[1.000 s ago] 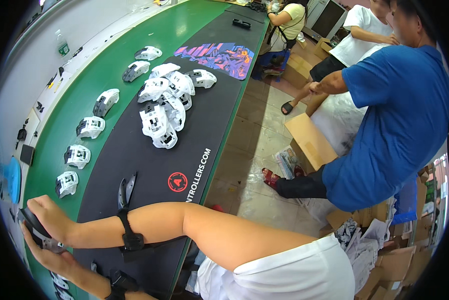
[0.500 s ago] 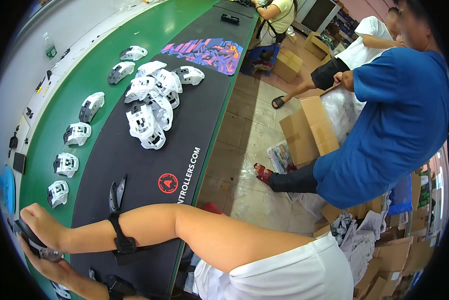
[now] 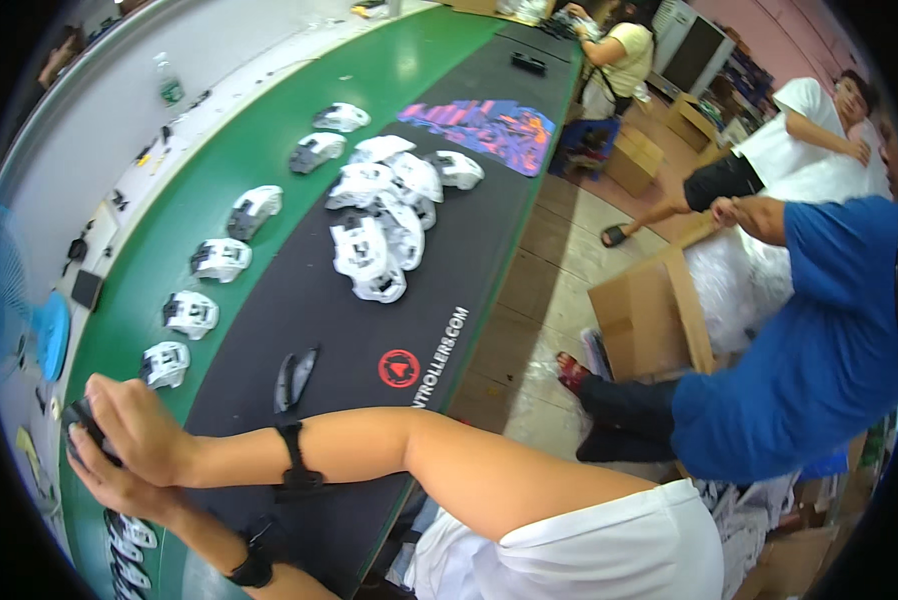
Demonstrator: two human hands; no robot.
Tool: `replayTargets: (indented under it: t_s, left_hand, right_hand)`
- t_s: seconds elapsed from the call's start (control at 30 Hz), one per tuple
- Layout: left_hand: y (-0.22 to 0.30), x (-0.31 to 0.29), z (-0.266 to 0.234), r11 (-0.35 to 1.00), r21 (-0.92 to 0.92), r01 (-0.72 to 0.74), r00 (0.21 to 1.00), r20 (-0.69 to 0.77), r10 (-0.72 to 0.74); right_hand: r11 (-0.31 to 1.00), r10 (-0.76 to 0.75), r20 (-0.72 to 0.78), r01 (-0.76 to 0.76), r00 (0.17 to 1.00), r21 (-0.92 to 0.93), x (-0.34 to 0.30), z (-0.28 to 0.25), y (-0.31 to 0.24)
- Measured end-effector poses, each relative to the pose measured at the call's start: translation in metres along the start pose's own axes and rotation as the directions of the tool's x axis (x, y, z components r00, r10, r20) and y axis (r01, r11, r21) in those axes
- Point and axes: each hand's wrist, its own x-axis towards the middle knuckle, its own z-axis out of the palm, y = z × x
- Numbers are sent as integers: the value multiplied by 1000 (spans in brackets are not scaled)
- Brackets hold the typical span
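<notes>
At 9 o'clock is a blue fan (image 3: 54,338). At 8 o'clock, the left hand (image 3: 119,487) is bent around a black curved piece (image 3: 78,414). The right hand (image 3: 145,432) is curled nearly closed over it; its fingertips are hidden, so I can't tell if they grip. Then 6 white-and-black controller shells (image 3: 223,260) run from 9 to 11 o'clock. 2 dark curved strips (image 3: 287,382) lie at 8 o'clock, and a white shell pile (image 3: 361,250) at 11 o'clock. At 3 o'clock is a cardboard box (image 3: 637,322).

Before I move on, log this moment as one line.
left hand: holding dark curved part | right hand: on same part | white plastic shells: heaped on black mat
</notes>
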Motion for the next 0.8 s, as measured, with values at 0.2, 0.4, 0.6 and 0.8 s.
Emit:
replayTargets:
  t_s: [0.2, 0.4, 0.6, 0.8]
  left_hand:
    - [39, 7, 14, 744, -535, 400, 908, 118, -403]
    - [-8, 22, 4, 834, -386, 395, 918, 119, -379]
    - [-29, 28, -24, 911, -154, 384, 922, 15, -386]
    - [96, 28, -100, 818, -575, -8, 902, 348, 254]
  right_hand:
    - [975, -155, -185, 120, 970, -187, 5, 5, 49]
    - [943, 176, 126, -204, 976, 262, 4, 9, 17]
    - [876, 477, 358, -467, 803, -120, 3, 6, 47]
    - [807, 450, 319, -227, 834, -545, 7, 16, 97]
